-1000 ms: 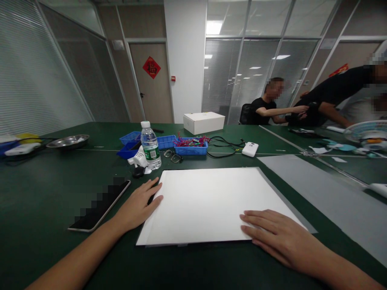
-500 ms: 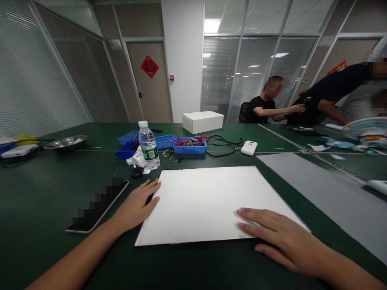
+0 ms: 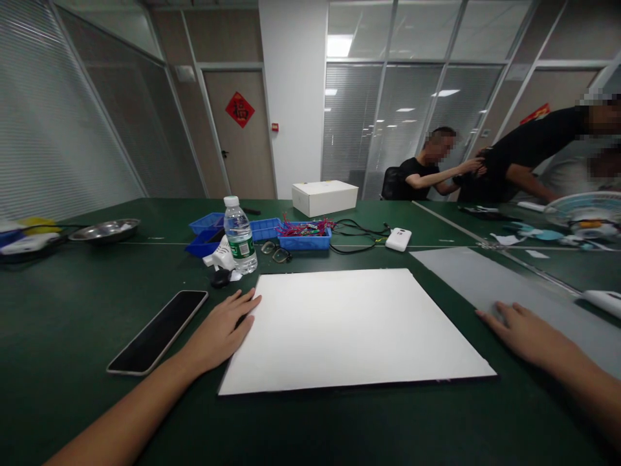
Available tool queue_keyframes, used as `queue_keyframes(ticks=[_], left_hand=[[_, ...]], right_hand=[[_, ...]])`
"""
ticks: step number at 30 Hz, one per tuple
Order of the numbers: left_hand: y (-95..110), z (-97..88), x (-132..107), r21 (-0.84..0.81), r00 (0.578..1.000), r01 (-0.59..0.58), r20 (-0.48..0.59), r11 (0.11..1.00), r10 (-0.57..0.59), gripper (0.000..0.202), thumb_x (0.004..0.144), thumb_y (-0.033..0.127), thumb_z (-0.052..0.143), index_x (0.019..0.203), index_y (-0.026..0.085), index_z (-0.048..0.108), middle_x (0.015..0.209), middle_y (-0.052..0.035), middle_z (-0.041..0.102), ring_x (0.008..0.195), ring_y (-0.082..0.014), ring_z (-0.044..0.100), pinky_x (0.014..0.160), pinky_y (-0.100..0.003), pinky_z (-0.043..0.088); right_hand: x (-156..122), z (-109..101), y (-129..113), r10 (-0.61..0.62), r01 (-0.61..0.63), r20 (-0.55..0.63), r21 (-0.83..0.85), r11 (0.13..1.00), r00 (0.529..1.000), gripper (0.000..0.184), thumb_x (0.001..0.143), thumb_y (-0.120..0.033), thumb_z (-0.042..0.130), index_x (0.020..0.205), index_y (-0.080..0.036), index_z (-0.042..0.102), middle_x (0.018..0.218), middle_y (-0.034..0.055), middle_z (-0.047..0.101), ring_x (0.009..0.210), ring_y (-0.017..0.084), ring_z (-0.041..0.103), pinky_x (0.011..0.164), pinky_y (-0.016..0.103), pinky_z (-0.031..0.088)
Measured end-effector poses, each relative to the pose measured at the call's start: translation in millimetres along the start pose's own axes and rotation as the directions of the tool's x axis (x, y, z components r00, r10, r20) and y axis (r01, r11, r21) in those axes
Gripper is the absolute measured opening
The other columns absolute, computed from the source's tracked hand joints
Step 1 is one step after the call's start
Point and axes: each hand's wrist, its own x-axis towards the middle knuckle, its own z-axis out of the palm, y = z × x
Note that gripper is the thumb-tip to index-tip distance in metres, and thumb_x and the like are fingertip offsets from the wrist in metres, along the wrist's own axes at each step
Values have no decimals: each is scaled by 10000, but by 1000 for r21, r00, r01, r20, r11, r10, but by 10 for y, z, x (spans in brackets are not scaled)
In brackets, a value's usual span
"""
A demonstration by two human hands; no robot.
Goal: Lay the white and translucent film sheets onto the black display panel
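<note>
A white rectangular board [image 3: 339,330] with a dark edge lies flat on the green table in front of me. My left hand [image 3: 230,327] rests on its left edge, fingers spread and holding nothing. To the right, apart from the board, my right hand [image 3: 528,333] is stretched out with its fingers apart, at the near edge of a grey sheet [image 3: 490,285]. Whether it touches the sheet I cannot tell. A phone [image 3: 158,333] with a dark screen lies to the left of my left forearm.
Beyond the board stand a water bottle [image 3: 239,239], blue trays [image 3: 305,242] with tangled wires, glasses [image 3: 276,252], a white box [image 3: 325,197] and a white device [image 3: 398,239] with black cables. A metal dish [image 3: 104,231] sits far left. People are at the far right, near a fan [image 3: 589,213].
My right hand has come off the board's right side and moved right, over to the grey sheet. The left hand and the board stay practically where they were.
</note>
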Motion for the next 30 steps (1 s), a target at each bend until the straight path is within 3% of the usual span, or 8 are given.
queue_keyframes(ticks=[6, 13, 17, 19, 21, 24, 27, 30], left_hand=[[100, -73, 4, 16, 999, 24, 34, 1000, -25, 666, 1020, 581, 444, 1568, 206, 496, 1656, -78, 368, 1541, -388, 315, 1238, -617, 306], [67, -43, 2, 14, 999, 24, 47, 1000, -25, 672, 1025, 608, 424, 1589, 243, 460, 1678, -58, 330, 1559, -376, 277, 1252, -617, 269], [51, -25, 3, 1, 999, 21, 30, 1000, -21, 653, 1023, 589, 449, 1578, 248, 478, 1673, -64, 343, 1551, -378, 298, 1247, -620, 279], [52, -28, 3, 5, 999, 23, 39, 1000, -23, 658, 1025, 597, 440, 1583, 249, 470, 1676, -65, 337, 1554, -375, 293, 1247, -623, 277], [52, -30, 2, 8, 998, 28, 47, 1000, -29, 666, 1027, 609, 429, 1590, 255, 456, 1680, -61, 330, 1558, -374, 284, 1246, -627, 276], [41, -24, -2, 0, 999, 28, 38, 1000, -28, 665, 1026, 615, 430, 1587, 259, 464, 1676, -61, 344, 1555, -379, 288, 1245, -628, 279], [26, -14, -6, -8, 1000, 19, 21, 1000, -18, 652, 1023, 609, 451, 1571, 259, 493, 1669, -64, 358, 1551, -383, 295, 1247, -625, 280], [26, -12, -6, -6, 1000, 10, 8, 1000, -10, 648, 1019, 599, 472, 1559, 244, 512, 1663, -71, 367, 1547, -384, 304, 1247, -616, 289]], right_hand=[[-75, -166, -101, 67, -67, 136, -5, 998, 988, 591, 1050, -509, 304, 1133, -138, 757, 1013, 205, 725, 796, 281, 731, 665, 378, 531], [-173, -315, -310, 190, -193, -36, -94, 977, 981, 615, 1025, -507, 251, 1351, -133, 614, 896, 189, 693, 743, 349, 692, 593, 441, 507], [-316, -355, -669, -27, 11, -125, -126, 992, 992, 587, 1041, -460, 256, 1482, -186, 530, 901, 134, 706, 676, 289, 674, 556, 410, 521], [-398, -336, -886, -357, 338, -183, -125, 933, 916, 519, 1030, -311, 313, 1486, -228, 546, 1144, 113, 717, 860, 251, 728, 693, 387, 605], [-482, -310, -1104, -647, 639, -240, -123, 760, 724, 510, 991, -186, 360, 1426, -273, 611, 1296, 59, 681, 1014, 204, 729, 828, 340, 632], [-591, -298, -1405, -827, 824, -250, -148, 547, 504, 496, 977, -132, 402, 1367, -297, 660, 1310, 21, 679, 1074, 173, 717, 881, 318, 636], [-652, -331, -1603, -885, 875, -213, -171, 452, 415, 463, 1012, -144, 412, 1390, -277, 646, 1402, 3, 624, 1208, 176, 672, 937, 336, 635], [-660, -372, -1668, -898, 890, -202, -166, 424, 390, 415, 1041, -192, 426, 1378, -270, 654, 1409, -5, 618, 1236, 172, 659, 940, 338, 638]])
